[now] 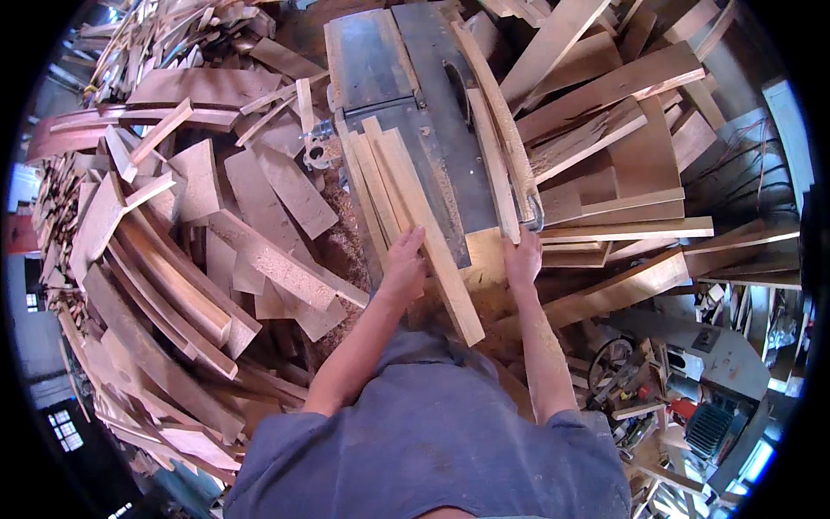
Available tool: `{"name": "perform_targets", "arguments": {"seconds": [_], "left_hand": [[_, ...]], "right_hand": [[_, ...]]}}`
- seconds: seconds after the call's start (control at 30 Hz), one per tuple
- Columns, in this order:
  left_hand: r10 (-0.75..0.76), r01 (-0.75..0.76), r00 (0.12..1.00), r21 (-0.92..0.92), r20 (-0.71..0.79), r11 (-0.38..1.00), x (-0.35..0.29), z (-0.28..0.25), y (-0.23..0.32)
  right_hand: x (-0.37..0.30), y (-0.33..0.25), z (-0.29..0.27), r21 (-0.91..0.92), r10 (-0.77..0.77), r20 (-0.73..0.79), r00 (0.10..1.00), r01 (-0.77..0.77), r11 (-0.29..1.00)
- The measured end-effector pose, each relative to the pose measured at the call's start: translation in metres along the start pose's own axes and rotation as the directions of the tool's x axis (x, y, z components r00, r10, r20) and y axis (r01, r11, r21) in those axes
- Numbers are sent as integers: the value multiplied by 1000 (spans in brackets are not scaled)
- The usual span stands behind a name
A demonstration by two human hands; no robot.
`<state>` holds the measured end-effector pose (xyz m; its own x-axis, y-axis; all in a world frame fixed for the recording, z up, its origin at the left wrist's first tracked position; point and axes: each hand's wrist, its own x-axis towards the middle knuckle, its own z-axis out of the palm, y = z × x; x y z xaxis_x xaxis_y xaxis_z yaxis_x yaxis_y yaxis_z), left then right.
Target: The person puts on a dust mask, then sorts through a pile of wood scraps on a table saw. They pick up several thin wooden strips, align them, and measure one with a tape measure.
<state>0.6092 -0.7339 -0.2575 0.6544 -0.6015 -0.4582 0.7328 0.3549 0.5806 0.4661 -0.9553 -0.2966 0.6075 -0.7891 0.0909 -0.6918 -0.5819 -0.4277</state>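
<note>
In front of me is a woodworking machine with a flat grey metal table (372,69). Several pale wooden strips (373,190) lie lengthwise on its left side. My left hand (405,266) is closed around the near part of these strips, beside the longest one (437,246), which juts past the table toward me. My right hand (522,259) grips the near end of a narrow wooden strip (493,164) that stands along the machine's long wooden fence (501,112). Its fingertips are partly hidden. A dark rounded opening (456,86) shows in the table left of the fence.
Heaped boards (277,259) crowd the left side, with curved pieces (173,277) among them. More planks (614,130) lean close to the fence on the right. At lower right stands a grey machine with a green motor (709,428) and a handwheel (610,362). Sawdust covers many surfaces.
</note>
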Motion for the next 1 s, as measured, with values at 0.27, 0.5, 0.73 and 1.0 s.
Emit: {"name": "perform_targets", "arguments": {"seconds": [0.27,0.5,0.73,1.0], "left_hand": [[81,-74,989,59,-120,996,-25,-7,42],[-92,94,990,16,-109,995,-32,-12,49],[-90,89,981,-12,-169,996,-27,-24,23],[-124,127,978,5,-166,992,-31,10,22]], "right_hand": [[25,2,31,-159,228,186,956,-200,967],[-7,70,37,153,176,193,965,-206,966],[-95,73,-11,655,168,733,659,-751,84],[-158,52,-50,502,-161,792,589,-778,-377]]}}
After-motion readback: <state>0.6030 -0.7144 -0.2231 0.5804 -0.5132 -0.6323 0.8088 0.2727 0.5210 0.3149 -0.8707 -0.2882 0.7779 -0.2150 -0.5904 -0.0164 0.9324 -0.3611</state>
